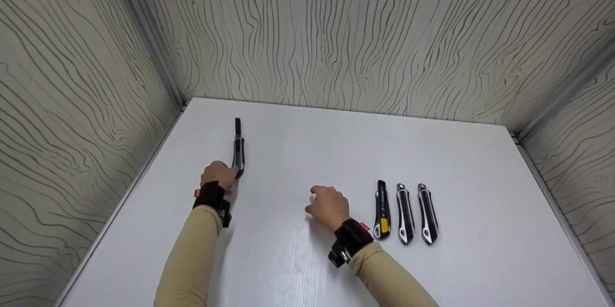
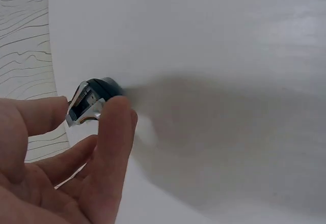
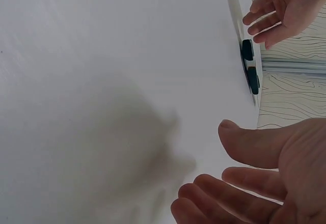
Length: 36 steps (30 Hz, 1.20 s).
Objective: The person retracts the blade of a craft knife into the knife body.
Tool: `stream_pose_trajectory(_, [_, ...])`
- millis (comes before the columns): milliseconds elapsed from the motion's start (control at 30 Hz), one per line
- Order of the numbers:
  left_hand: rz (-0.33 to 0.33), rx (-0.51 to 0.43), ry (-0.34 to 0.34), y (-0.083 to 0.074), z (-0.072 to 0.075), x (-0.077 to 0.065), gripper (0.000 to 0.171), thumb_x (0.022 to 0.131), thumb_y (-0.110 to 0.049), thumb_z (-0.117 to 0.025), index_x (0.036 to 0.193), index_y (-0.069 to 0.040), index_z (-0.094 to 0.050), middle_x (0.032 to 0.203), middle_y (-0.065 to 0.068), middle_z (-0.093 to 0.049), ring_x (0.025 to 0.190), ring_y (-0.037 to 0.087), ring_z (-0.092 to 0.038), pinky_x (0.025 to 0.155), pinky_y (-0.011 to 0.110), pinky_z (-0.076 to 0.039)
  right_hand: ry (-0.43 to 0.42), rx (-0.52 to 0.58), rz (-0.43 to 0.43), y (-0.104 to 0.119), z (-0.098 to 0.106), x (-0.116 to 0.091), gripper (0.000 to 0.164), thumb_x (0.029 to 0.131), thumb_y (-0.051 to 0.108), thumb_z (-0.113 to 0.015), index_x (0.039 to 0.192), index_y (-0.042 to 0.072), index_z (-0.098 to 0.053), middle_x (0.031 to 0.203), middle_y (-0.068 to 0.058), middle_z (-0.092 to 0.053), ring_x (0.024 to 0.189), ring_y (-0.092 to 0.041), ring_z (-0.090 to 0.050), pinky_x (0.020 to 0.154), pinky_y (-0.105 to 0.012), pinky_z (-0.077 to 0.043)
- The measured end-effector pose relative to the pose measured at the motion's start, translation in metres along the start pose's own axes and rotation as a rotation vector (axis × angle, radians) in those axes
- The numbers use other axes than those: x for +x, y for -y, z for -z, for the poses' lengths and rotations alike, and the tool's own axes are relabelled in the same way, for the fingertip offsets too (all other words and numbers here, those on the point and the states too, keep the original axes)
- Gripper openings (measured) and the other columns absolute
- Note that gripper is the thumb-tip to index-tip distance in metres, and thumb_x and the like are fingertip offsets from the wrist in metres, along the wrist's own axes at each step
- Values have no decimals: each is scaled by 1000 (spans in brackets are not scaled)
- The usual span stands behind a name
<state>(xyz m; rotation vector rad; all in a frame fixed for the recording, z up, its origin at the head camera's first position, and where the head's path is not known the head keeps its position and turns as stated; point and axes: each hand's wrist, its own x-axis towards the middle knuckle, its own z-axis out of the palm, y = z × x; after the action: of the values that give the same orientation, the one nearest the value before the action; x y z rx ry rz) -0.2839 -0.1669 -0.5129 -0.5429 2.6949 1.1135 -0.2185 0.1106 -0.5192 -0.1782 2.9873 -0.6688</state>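
In the head view a dark-and-silver utility knife [image 1: 239, 151] lies at the left of the white table, its narrow black end pointing away. My left hand [image 1: 218, 174] is at its near end. The left wrist view puts the near end of the knife [image 2: 87, 103] between thumb and forefinger, the forefinger overlapping it. From the right wrist the left hand [image 3: 285, 10] shows loosely spread fingers right at the knife [image 3: 250, 67]. My right hand [image 1: 329, 206] hovers over the middle of the table, holding nothing, its fingers [image 3: 219, 198] loosely bent and thumb apart.
Right of my right hand lie a utility knife with a yellow slider [image 1: 382, 211] and two silver-and-black utility knives, one [image 1: 405, 213] beside the other [image 1: 427, 213]. Wood-patterned panels [image 1: 326, 33] enclose the table [image 1: 298, 148] at the back and sides.
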Motion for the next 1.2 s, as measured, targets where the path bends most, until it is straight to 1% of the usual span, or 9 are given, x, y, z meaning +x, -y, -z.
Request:
stream_pose_trajectory(100, [15,50,-2,2,-5,2,32,90,-25,-52,94,4,-63,66,8,-62,49,17,-61,42,23,-43,6,-5,3,0,-2,-3,41,76,24,-80,112,8,-70,94,-8,-73,85,-30,-68,68,-44,-55])
stream_pose_trajectory(167, [36,72,-7,2,-9,2,33,92,-29,-54,93,3,-62,67,7,-59,51,17,-58,43,24,-41,22,0,-4,0,-2,-5,42,76,24,-80,113,7,-70,95,-8,-73,86,-31,-68,69,-45,-55])
stream_pose_trajectory(233, [44,95,-31,2,-11,3,36,92,-33,-56,92,3,-62,70,7,-58,55,19,-55,46,25,-40,29,6,-3,1,-1,-6,43,76,25,-79,114,7,-69,95,-8,-73,87,-31,-68,69,-45,-55])
stream_pose_trajectory(367, [59,93,-75,2,-15,6,40,90,-37,-61,90,2,-62,75,10,-58,65,23,-53,53,30,-40,34,22,-6,1,3,-5,43,77,25,-79,115,6,-69,96,-8,-73,87,-31,-68,71,-45,-55])
stream_pose_trajectory(433, [58,89,-90,4,-18,10,39,89,-36,-63,89,2,-61,75,10,-58,67,23,-52,54,30,-40,40,23,-9,1,5,-5,43,78,25,-79,115,7,-69,96,-8,-74,87,-30,-68,71,-45,-54])
stream_pose_trajectory(700, [55,100,-166,15,-29,27,24,86,-24,-60,83,-1,-60,70,8,-56,61,22,-51,48,29,-38,46,44,-19,-4,7,-4,43,77,25,-78,115,7,-69,96,-8,-74,86,-29,-68,69,-43,-54])
stream_pose_trajectory(833, [31,104,-192,13,-32,28,20,84,-21,-59,80,-2,-60,69,9,-59,60,23,-53,48,30,-38,31,58,-20,-8,7,-4,43,77,25,-79,115,7,-69,95,-8,-74,85,-28,-69,68,-42,-54])
stream_pose_trajectory(1033, [-10,120,-224,5,-34,24,19,79,-21,-61,71,-4,-60,64,8,-59,58,23,-53,47,31,-36,1,71,-33,-13,10,-2,43,77,25,-79,115,7,-69,93,-8,-74,83,-26,-69,66,-41,-54])
stream_pose_trajectory(1200, [-52,105,-230,-6,-34,20,20,80,-23,-64,74,-3,-64,66,9,-62,59,23,-55,47,30,-35,4,74,-44,-16,13,2,44,78,27,-78,116,7,-68,95,-8,-74,85,-27,-69,68,-41,-55])
